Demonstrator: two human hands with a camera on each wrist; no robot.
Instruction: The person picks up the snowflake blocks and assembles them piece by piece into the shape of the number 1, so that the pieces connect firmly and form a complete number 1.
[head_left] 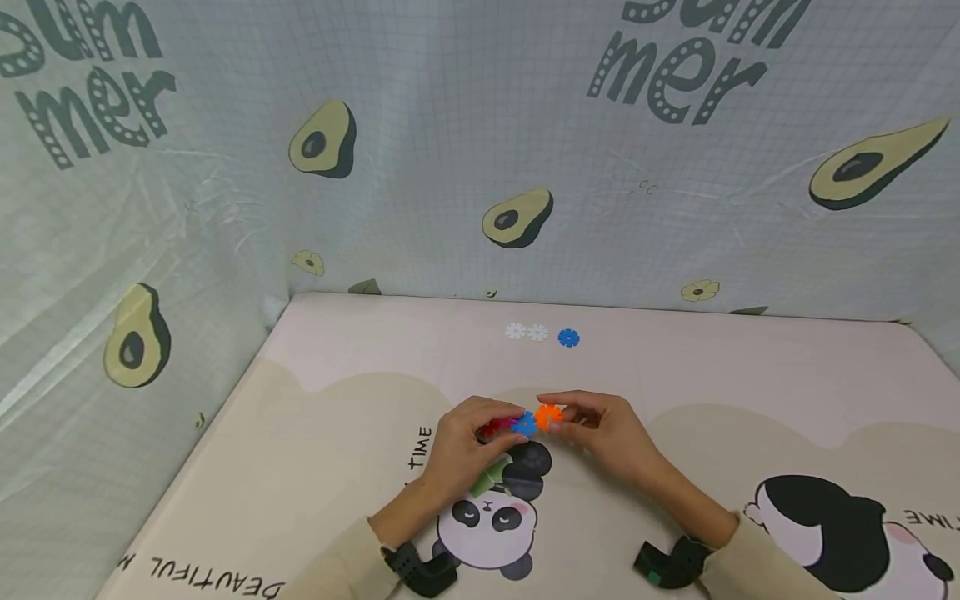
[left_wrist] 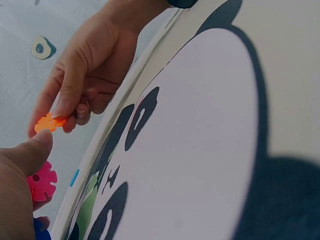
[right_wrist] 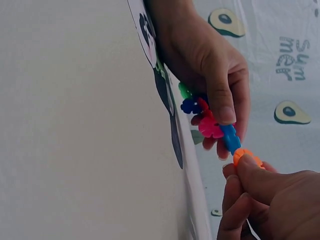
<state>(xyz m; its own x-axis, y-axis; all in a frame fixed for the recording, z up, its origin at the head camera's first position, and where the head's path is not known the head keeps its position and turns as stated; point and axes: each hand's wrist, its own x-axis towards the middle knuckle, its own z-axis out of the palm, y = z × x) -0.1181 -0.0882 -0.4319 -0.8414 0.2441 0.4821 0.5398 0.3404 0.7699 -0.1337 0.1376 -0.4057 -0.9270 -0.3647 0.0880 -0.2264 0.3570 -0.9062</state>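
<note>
Both hands hold small plastic snowflake discs above the table. My left hand (head_left: 468,442) pinches a chain of joined discs; a light blue disc (right_wrist: 230,138), a pink disc (right_wrist: 211,127), a dark blue disc (right_wrist: 189,105) and a green disc (right_wrist: 184,90) show in the right wrist view, with a bit of red between. Thumb and forefinger of my right hand (head_left: 607,429) pinch an orange disc (head_left: 549,417). The orange disc's edge meets the light blue one; whether their slots interlock I cannot tell. Fingers hide part of the chain.
Toward the back of the table (head_left: 360,342) lie two white discs (head_left: 527,332) side by side, with a blue disc (head_left: 568,337) to their right. Behind the table hangs a curtain (head_left: 420,167) printed with avocados. A printed panda (head_left: 487,529) decorates the tabletop beneath the hands.
</note>
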